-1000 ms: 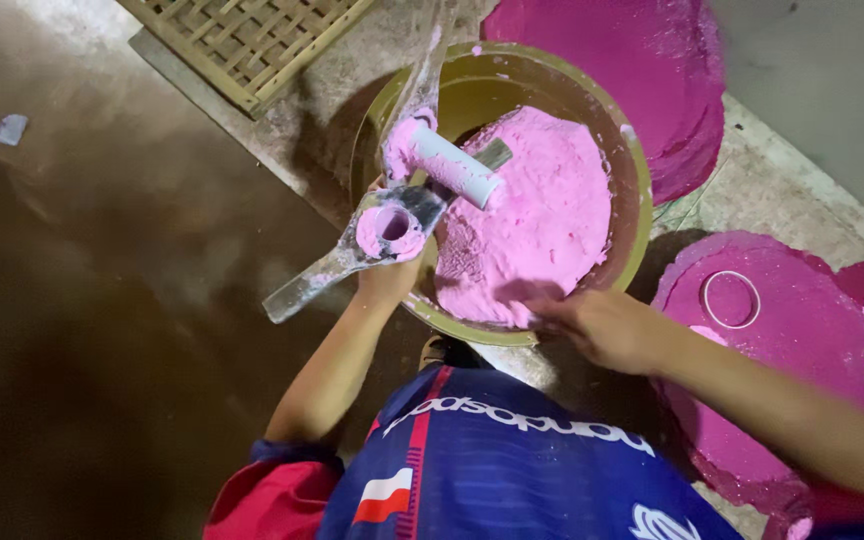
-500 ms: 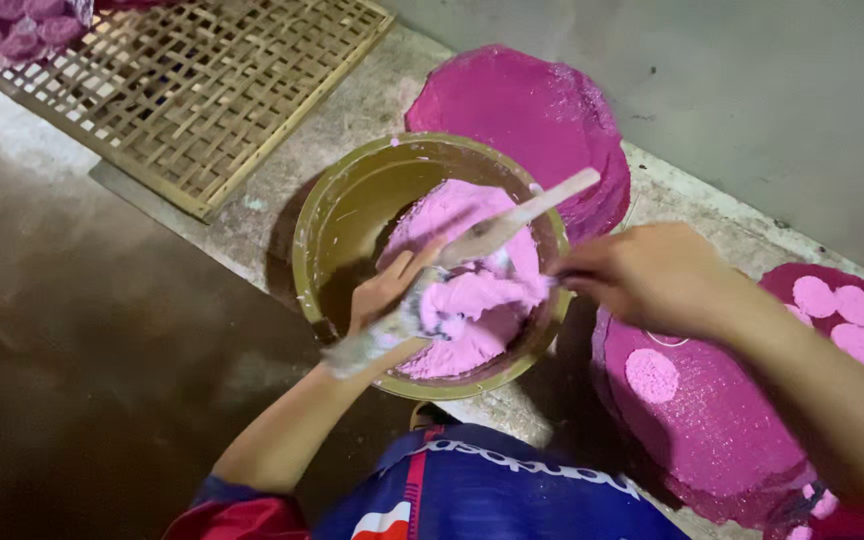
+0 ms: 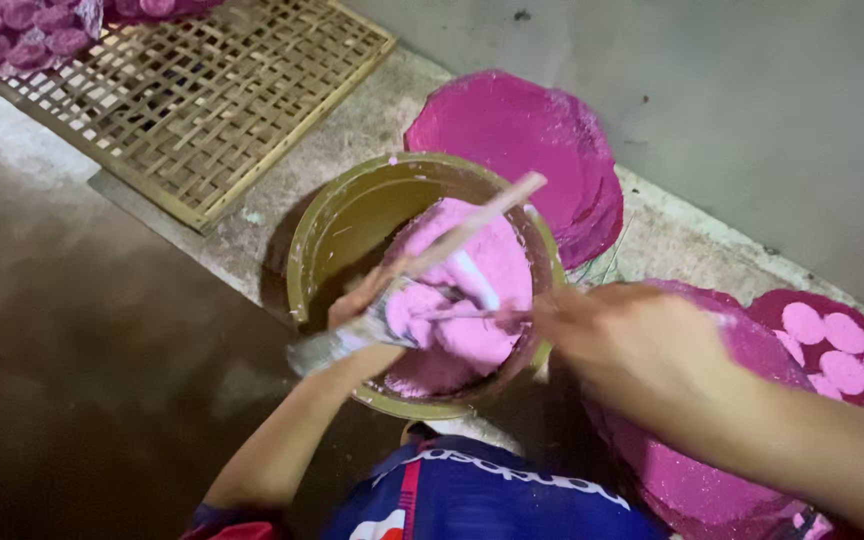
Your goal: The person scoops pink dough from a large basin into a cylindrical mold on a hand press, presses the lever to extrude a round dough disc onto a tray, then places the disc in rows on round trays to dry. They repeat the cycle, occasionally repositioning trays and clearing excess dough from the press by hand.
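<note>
My left hand (image 3: 364,305) grips a metal mould (image 3: 392,318) heaped with pink powder, holding it over an olive-yellow basin (image 3: 304,262). The basin is part full of pink powder (image 3: 497,262), and a pale wooden paddle (image 3: 477,222) leans inside it. My right hand (image 3: 642,350), blurred, reaches in from the right. It holds a thin stick (image 3: 472,315) that lies across the top of the mould. A blue shirt (image 3: 472,495) shows at the bottom edge.
A woven bamboo rack (image 3: 192,100) lies at the upper left, with pink discs (image 3: 12,40) at its far corner. Round pink-dusted trays lie behind the basin (image 3: 522,130) and to its right (image 3: 692,470). More pink discs (image 3: 842,350) lie on a tray at the right edge.
The view has swung, so the basin now sits lower in the frame. My right hand came in from the right tray to the mould. The mould stays over the basin.
</note>
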Tool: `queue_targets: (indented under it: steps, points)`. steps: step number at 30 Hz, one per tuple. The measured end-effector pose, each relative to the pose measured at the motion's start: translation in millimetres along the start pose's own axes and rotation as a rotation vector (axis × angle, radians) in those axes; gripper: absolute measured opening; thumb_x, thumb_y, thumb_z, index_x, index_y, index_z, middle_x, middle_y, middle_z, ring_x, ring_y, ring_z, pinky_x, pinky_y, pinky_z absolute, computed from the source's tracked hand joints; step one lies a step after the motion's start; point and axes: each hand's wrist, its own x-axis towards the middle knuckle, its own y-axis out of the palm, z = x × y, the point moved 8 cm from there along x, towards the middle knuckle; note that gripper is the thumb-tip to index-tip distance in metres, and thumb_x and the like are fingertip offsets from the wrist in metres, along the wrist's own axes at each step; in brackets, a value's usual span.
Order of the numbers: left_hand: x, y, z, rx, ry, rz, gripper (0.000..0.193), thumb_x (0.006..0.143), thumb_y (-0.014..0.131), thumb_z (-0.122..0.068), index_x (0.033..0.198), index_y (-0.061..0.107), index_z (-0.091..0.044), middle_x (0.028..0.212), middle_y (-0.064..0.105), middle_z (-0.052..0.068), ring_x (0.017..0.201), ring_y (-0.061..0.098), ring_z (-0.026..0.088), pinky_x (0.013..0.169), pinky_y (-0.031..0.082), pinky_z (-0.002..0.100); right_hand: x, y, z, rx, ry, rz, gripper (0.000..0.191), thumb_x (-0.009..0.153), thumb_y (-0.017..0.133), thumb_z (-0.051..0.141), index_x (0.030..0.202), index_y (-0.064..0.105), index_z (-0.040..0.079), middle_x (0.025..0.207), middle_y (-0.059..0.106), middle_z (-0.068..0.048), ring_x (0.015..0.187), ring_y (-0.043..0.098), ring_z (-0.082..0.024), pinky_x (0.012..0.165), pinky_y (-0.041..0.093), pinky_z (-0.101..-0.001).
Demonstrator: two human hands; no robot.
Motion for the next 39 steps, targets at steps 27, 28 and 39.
queue_targets:
  steps: [27,28,39]
  points:
    - [-45.0,64.6,30.8,-0.161,-0.496,0.512,0.04,0.103,0.05,-0.036,0.131,0.062,-0.01,0.114,0.074,0.011,0.099,0.071,0.026,0.085,0.06,0.039,27.4,15.1,36.7,0.154,-0.197,-0.104,0.022,0.081,0.064,0.014,0.101,0.062,0.006,0.085,0.065,-0.01,0.069,0.07,-0.026,0.056,0.058,-0.0397]
    - [-33.8,36.8,28.3,-0.069,-0.347,0.295,0.049,0.093,0.062,-0.034,0.135,0.058,-0.008,0.119,0.07,0.015,0.106,0.067,0.033,0.088,0.056,0.044,16.6,23.3,17.5,0.027,-0.067,0.101,0.022,0.09,0.06,0.019,0.11,0.059,0.01,0.082,0.066,-0.006,0.072,0.07,-0.024,0.057,0.058,-0.0391]
    - [-26.7,1.0,-1.6,-0.147,0.054,-0.084,0.068,0.085,0.059,0.0,0.152,0.053,-0.01,0.134,0.066,0.021,0.12,0.064,0.037,0.102,0.051,0.046,52.2,46.4,76.2,-0.245,-0.192,-0.043,0.02,0.09,0.059,0.011,0.103,0.062,-0.004,0.08,0.062,-0.009,0.062,0.067,-0.023,0.049,0.055,-0.0349]
